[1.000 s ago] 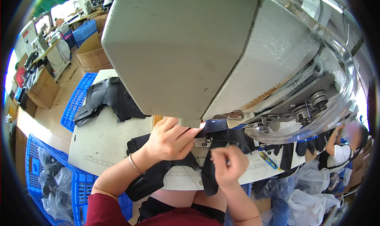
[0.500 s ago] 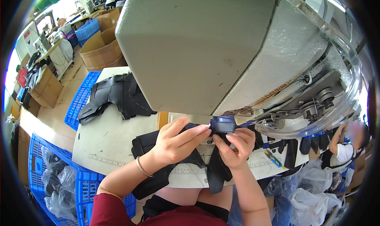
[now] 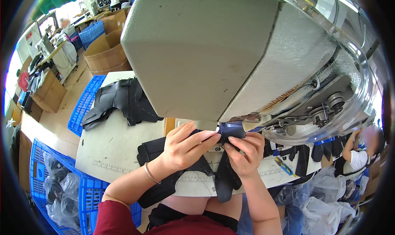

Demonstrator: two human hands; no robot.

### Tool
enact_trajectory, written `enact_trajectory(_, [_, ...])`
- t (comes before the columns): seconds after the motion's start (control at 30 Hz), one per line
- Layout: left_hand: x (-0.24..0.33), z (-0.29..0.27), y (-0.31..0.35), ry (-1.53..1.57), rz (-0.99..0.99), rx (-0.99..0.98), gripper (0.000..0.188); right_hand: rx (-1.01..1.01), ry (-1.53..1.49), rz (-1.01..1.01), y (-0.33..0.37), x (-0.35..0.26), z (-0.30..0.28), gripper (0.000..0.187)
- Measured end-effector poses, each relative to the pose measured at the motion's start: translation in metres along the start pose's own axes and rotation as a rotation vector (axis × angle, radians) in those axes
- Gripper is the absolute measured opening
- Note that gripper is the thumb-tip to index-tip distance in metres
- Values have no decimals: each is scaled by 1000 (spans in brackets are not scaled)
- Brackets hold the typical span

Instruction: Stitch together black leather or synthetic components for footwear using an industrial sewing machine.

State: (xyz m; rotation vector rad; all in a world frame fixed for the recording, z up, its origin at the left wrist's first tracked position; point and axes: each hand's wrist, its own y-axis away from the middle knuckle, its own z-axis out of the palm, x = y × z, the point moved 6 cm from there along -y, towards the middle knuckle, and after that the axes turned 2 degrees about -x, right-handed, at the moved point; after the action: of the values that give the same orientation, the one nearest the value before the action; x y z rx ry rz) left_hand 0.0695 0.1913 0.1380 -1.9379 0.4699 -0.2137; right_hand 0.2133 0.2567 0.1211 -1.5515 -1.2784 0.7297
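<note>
The small dark rectangular tab (image 3: 233,131) sits right between the two hands, under the low edge of the sewing machine head (image 3: 201,53). The right hand (image 3: 246,153) has it pinched between thumb and forefinger along the near edge and right end. The left hand (image 3: 184,147) reaches in with its fingers drawn together, their tips meeting the tab's left end; from where I stand the machine crowds that spot, and I can't tell whether they grip it or only press on it. Black cut panels (image 3: 225,181) hang toward the person's lap just below the right hand and spread out beneath the left wrist, over a pale worktable (image 3: 103,146). Beyond the left hand, up and to its left, lies a pile of black pieces (image 3: 117,100), with a blue crate (image 3: 84,105) past the table edge. To the right of the right hand, blue-handled thread snips (image 3: 284,167) rest on the tabletop, and a clear curved guard (image 3: 296,141) arches above them. Farther right a co-worker (image 3: 358,156) sits with raised arms, near heaped plastic bags (image 3: 325,214).
</note>
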Motion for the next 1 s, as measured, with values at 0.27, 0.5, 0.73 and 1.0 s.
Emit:
enact_trajectory(0.27, [-2, -2, -4, -80, 183, 23, 30, 35, 12, -52, -1, -2, 0, 22])
enact_trajectory(0.5, [-3, -3, -4, -123, 304, 64, 28, 16, -5, -73, -4, -2, -2, 21])
enact_trajectory(0.73, [-3, 0, -4, -127, 289, 75, 28, 5, -49, -53, -9, 1, -2, 22])
enact_trajectory(1.0, [-3, 1, -9, -113, 227, 96, 25, -121, -126, 93, 0, 15, 2, 24])
